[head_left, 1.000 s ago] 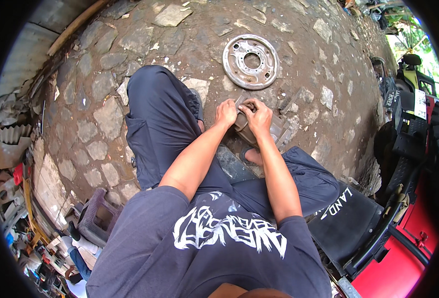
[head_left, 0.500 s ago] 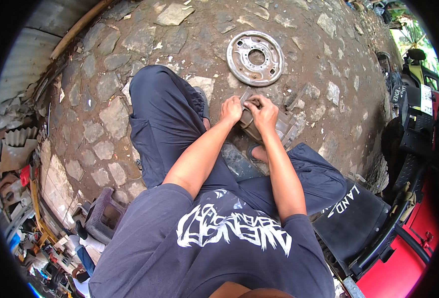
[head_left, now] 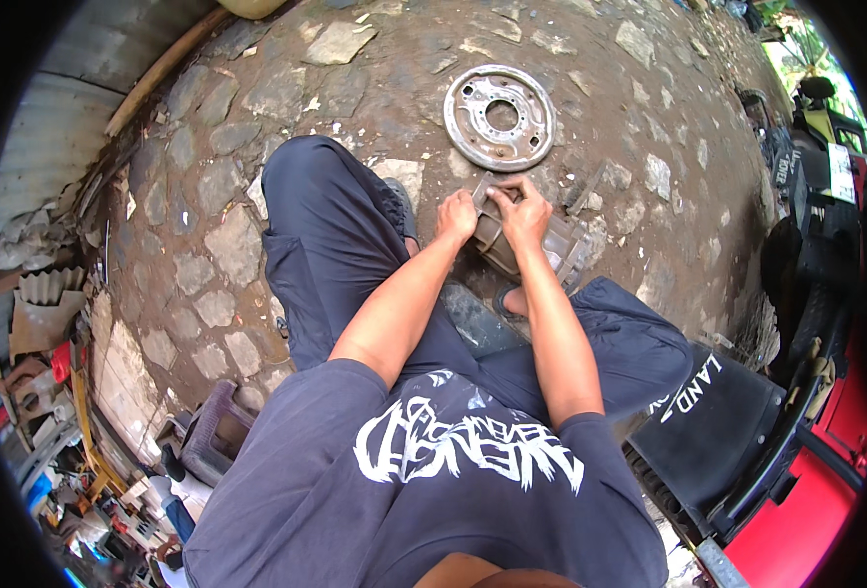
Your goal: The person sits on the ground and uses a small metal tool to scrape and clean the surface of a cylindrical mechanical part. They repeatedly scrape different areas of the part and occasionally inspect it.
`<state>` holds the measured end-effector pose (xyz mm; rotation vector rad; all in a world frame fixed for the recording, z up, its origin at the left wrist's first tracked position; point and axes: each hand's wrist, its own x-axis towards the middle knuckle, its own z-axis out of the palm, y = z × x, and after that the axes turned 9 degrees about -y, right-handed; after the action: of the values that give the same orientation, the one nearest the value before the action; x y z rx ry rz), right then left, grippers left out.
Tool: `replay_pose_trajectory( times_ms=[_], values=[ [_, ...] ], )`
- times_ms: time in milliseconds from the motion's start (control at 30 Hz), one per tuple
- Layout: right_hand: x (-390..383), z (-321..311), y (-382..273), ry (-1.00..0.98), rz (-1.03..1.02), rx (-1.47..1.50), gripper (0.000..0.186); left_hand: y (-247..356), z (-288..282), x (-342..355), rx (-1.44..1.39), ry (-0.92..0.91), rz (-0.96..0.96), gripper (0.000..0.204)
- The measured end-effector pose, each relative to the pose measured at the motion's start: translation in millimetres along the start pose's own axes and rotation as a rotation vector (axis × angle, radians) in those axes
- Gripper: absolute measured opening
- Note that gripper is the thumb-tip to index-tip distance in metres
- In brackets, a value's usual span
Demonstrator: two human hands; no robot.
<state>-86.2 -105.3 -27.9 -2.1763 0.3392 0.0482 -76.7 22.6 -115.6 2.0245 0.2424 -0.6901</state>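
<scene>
My left hand [head_left: 457, 218] is closed on the near left side of a small flat metal piece [head_left: 483, 188], its fingers curled. From the other side my right hand [head_left: 524, 218] pinches the piece between thumb and fingers. Both hands are over the far end of a grey-brown, ribbed metal housing [head_left: 563, 242] between my feet. My right wrist hides part of that housing. Just beyond my hands a round metal backing plate [head_left: 464, 127], with a large centre hole and several smaller ones, lies flat on the ground.
Uneven stones [head_left: 232, 240] set in dirt make up the ground. A narrow metal bar [head_left: 586, 189] lies right of the housing. A red vehicle [head_left: 786, 519] with a black mud flap [head_left: 713, 431] stands at the right. Scrap parts and a dark plastic stool [head_left: 220, 431] are at the lower left.
My right fingers have shifted slightly on the flat metal piece, and more of it shows between my hands. My left hand keeps its place. The whole view has moved a little.
</scene>
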Motion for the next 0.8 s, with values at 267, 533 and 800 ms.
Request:
replay_pose_trajectory(
  times_ms=[267, 533, 800],
  values=[
    [-28, -5, -9, 0.117, -0.002, 0.823, 0.035, 5, -3, -5, -0.009, 0.138, -0.086, 0.051],
    [-102, -19, -32, 0.194, 0.135, 1.453, 0.025, 91, -53, -103, 0.116, 0.051, 0.394, 0.045],
    [-126, -20, -44, 0.178, 0.073, 1.144, 0.026, 92, -84, -175, -0.327, -0.294, 0.392, 0.035]
  ],
)
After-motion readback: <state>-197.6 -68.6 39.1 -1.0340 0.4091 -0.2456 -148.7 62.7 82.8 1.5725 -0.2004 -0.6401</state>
